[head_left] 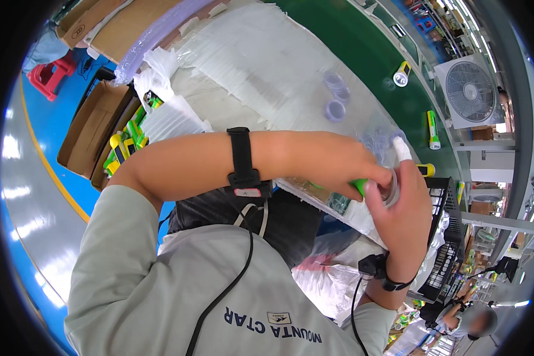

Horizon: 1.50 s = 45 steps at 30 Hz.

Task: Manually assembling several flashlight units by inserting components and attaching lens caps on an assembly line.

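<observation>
My left hand (356,166) is closed around a green flashlight (360,186), mostly hidden by the fingers. Against it, my right hand (403,204) curls its thumb and fingers round a clear plastic ring (393,191). One right fingertip wears a white wrap (402,149). Just beyond the hands lies a cluster of loose clear rings (374,141) on the worktable. Farther off are a single clear ring (334,111) and a few overlapping rings (336,84). How flashlight and ring meet is hidden by my fingers.
A green conveyor belt (338,35) past the table carries flashlights, one yellow-white (402,75), one green (434,130). A black crate (448,249) stands right. Left, a cardboard box (92,127) adjoins piled flashlights (124,145). A fan (470,90) and a co-worker (457,317) are beyond.
</observation>
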Tool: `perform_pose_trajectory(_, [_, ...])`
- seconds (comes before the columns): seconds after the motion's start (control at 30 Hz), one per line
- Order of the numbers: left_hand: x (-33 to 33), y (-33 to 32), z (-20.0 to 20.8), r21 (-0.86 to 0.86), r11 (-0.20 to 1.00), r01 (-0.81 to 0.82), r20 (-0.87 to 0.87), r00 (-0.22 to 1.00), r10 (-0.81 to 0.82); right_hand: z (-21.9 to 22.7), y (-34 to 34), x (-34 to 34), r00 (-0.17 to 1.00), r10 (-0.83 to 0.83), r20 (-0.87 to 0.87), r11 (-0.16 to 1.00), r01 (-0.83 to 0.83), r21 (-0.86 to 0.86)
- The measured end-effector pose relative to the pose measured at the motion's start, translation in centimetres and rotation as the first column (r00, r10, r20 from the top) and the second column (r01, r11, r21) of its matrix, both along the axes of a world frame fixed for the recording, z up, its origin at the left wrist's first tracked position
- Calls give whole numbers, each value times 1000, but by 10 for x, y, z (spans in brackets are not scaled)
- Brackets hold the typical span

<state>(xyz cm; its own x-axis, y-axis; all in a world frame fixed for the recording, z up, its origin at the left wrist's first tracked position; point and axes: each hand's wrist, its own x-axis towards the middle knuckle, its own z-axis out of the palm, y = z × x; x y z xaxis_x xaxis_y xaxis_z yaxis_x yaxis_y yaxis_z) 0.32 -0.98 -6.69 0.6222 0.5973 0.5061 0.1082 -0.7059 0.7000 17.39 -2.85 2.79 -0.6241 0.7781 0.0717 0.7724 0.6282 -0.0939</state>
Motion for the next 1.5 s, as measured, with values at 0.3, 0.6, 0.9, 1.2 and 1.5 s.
perform_pose_trajectory(0.3, [3, 3, -5, -14, 1000, 25, 57, 998, -24, -1, 5, 10, 943, 244, -228, 951, -279, -136])
perform_pose_trajectory(0.6, [2, -1, -2, -28, 999, 20, 31, 999, -19, -7, 7, 18, 945, 251, -212, 952, -280, -122])
perform_pose_trajectory(0.9, [-6, 8, -8, -122, 981, 149, 151, 980, -130, -28, 28, 26, 848, 182, -498, 895, -353, -274])
perform_pose_trajectory(1.2, [3, 6, -9, -125, 992, 31, 56, 998, -24, -78, 2, -5, 561, -141, -816, 988, 28, -151])
perform_pose_trajectory(1.5, [-4, 9, -6, -170, 977, 127, -69, 988, -140, -61, 37, 19, 456, -7, -890, 662, -665, -346])
